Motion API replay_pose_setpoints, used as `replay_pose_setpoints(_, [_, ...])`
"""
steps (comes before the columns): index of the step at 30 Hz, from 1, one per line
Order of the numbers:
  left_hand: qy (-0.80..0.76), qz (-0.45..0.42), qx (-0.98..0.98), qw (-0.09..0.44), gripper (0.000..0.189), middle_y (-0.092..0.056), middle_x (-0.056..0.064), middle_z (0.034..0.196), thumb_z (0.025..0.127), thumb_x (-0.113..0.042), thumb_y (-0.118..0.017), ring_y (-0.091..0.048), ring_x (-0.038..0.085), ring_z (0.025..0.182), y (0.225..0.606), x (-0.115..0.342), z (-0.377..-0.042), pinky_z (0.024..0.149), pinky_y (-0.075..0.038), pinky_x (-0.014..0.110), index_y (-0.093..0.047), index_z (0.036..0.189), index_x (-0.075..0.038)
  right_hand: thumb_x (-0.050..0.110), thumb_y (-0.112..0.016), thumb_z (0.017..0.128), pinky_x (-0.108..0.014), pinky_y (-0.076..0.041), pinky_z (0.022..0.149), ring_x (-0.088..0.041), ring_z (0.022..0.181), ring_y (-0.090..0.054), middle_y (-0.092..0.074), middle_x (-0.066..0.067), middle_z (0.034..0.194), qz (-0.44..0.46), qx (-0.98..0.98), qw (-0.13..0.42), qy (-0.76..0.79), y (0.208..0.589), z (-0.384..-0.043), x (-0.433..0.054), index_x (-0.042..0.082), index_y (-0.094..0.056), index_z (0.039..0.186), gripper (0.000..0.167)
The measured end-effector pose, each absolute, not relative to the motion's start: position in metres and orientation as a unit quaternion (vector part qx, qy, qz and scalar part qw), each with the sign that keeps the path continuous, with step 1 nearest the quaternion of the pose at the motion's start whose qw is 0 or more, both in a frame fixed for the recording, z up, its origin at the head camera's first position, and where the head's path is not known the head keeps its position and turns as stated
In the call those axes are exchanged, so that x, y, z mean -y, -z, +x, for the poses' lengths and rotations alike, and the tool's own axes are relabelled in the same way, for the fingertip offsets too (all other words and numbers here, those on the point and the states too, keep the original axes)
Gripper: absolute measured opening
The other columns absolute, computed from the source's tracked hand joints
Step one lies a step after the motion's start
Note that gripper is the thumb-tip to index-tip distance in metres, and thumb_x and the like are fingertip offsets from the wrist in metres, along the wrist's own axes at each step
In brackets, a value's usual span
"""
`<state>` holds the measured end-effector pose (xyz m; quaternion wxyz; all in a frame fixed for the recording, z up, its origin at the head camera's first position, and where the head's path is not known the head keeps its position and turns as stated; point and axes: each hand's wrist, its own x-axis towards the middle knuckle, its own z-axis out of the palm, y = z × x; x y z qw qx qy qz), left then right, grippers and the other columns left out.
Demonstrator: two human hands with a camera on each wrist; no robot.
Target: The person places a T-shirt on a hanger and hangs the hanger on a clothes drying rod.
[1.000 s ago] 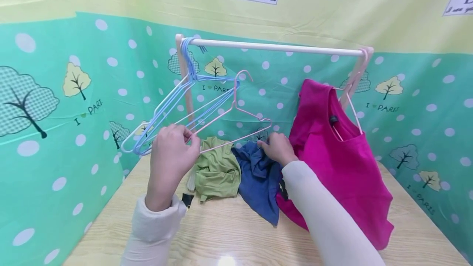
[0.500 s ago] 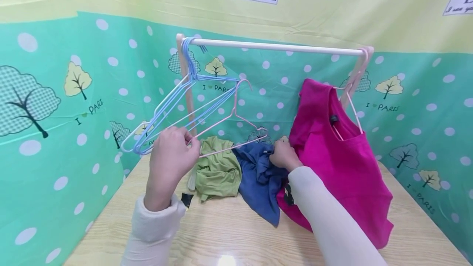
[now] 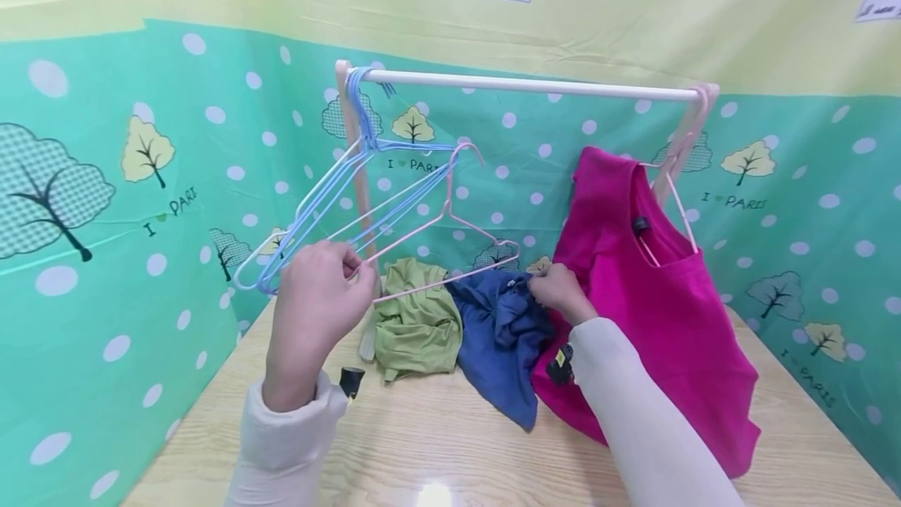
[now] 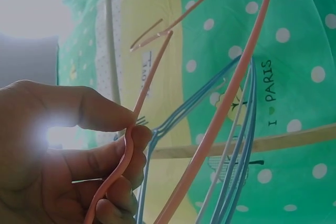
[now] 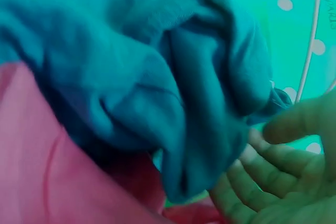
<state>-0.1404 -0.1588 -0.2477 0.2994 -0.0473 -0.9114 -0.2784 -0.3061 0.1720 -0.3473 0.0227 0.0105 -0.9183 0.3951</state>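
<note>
In the head view my left hand (image 3: 320, 296) pinches the shoulder end of a pink hanger (image 3: 448, 192), which is held up with its hook at the top. The left wrist view shows thumb and fingers closed on the notched bend of that pink hanger (image 4: 126, 150). At the upper right of a crumpled blue garment (image 3: 503, 343) is my right hand (image 3: 563, 293). Up close in the right wrist view, the right hand (image 5: 273, 177) touches the edge of the blue garment (image 5: 210, 77), its fingers partly behind the fabric and fairly straight, the thumb apart from them.
A rack with a white rail (image 3: 528, 86) stands at the back. Several blue hangers (image 3: 362, 124) hang at its left end, and a magenta top (image 3: 647, 319) on a hanger at its right. A green garment (image 3: 418, 327) lies on the wooden table (image 3: 415, 444).
My right hand has moved right and slightly down along the blue garment, whose upper edge has shifted right. The pink hanger has dipped a little, still in my left hand.
</note>
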Motion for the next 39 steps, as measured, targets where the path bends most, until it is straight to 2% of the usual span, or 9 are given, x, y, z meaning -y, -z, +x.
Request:
replay_pose_setpoints(5, [0.278,-0.051,0.911,0.3,0.019,-0.063,0.008,0.079,0.092,-0.017,-0.062,-0.056,0.027,0.075,0.247,0.158,-0.14,0.068,-0.044,0.04,-0.069,0.079,-0.005,0.022,-0.052,0.094,-0.028,-0.049,0.055,-0.016,0.062,-0.059,-0.062,-0.004,0.071,-0.027,0.885,0.023,-0.465,0.352,-0.304,-0.165,0.009,-0.059,0.073,0.026])
replay_pose_setpoints(9, [0.279,-0.06,0.909,0.303,0.019,-0.062,0.007,0.078,0.092,-0.016,-0.064,-0.056,0.026,0.073,0.248,0.158,-0.14,0.068,-0.043,0.039,-0.069,0.077,-0.005,0.023,-0.061,0.098,-0.026,-0.045,0.062,-0.014,0.072,-0.054,-0.054,0.001,0.073,-0.006,0.878,-0.014,-0.479,0.355,-0.303,-0.163,0.011,-0.058,0.073,0.028])
replay_pose_setpoints(13, [0.282,-0.066,0.908,0.302,0.019,-0.062,0.007,0.077,0.091,-0.016,-0.064,-0.055,0.025,0.071,0.247,0.159,-0.139,0.066,-0.043,0.038,-0.069,0.076,-0.006,0.018,-0.062,0.101,-0.028,-0.037,0.063,-0.016,0.07,-0.044,-0.04,0.003,0.067,0.019,0.874,-0.017,-0.484,0.356,-0.306,-0.164,0.012,-0.048,0.067,0.036])
replay_pose_setpoints(16, [0.285,-0.066,0.909,0.296,0.019,-0.063,0.006,0.078,0.091,-0.017,-0.063,-0.055,0.024,0.07,0.246,0.159,-0.138,0.065,-0.043,0.038,-0.069,0.077,-0.006,0.015,-0.059,0.103,-0.029,-0.038,0.065,-0.018,0.075,-0.045,-0.045,0.001,0.074,0.018,0.872,0.024,-0.488,0.355,-0.31,-0.164,0.007,-0.055,0.075,0.029])
replay_pose_setpoints(19, [0.289,-0.065,0.91,0.29,0.019,-0.063,0.006,0.078,0.092,-0.017,-0.064,-0.055,0.024,0.071,0.245,0.159,-0.136,0.064,-0.043,0.037,-0.07,0.078,-0.007,0.014,-0.055,0.105,-0.03,-0.043,0.069,-0.022,0.085,-0.051,-0.055,-0.007,0.088,0.001,0.873,0.073,-0.482,0.351,-0.312,-0.162,-0.001,-0.062,0.095,0.02])
replay_pose_setpoints(22, [0.293,-0.064,0.909,0.288,0.019,-0.063,0.006,0.077,0.092,-0.017,-0.065,-0.054,0.024,0.069,0.243,0.16,-0.135,0.063,-0.042,0.036,-0.069,0.077,-0.007,0.015,-0.052,0.106,-0.034,-0.047,0.072,-0.028,0.09,-0.057,-0.062,-0.015,0.095,-0.023,0.877,0.109,-0.468,0.343,-0.314,-0.161,-0.003,-0.063,0.106,0.021])
replay_pose_setpoints(27, [0.291,-0.067,0.909,0.291,0.018,-0.063,0.006,0.077,0.092,-0.017,-0.065,-0.054,0.025,0.069,0.243,0.16,-0.133,0.064,-0.042,0.037,-0.069,0.078,-0.006,0.015,-0.053,0.106,-0.042,-0.049,0.08,-0.034,0.095,-0.059,-0.064,-0.019,0.095,-0.023,0.883,0.159,-0.44,0.333,-0.313,-0.161,-0.003,-0.062,0.103,0.02])
replay_pose_setpoints(33, [0.285,-0.069,0.907,0.303,0.019,-0.064,0.008,0.079,0.092,-0.017,-0.064,-0.056,0.026,0.073,0.245,0.158,-0.136,0.068,-0.044,0.039,-0.071,0.08,-0.004,0.007,-0.057,0.102,-0.046,-0.048,0.076,-0.039,0.084,-0.058,-0.062,-0.019,0.084,0.039,0.883,0.257,-0.39,0.328,-0.312,-0.163,-0.003,-0.061,0.095,0.013])
replay_pose_setpoints(39, [0.288,-0.069,0.904,0.309,0.018,-0.065,0.009,0.08,0.092,-0.015,-0.063,-0.057,0.028,0.075,0.245,0.157,-0.136,0.069,-0.045,0.04,-0.07,0.082,-0.002,0.009,-0.057,0.104,-0.048,-0.047,0.082,-0.041,0.088,-0.059,-0.066,-0.023,0.091,0.084,0.871,0.286,-0.39,0.325,-0.314,-0.166,-0.003,-0.061,0.099,0.013])
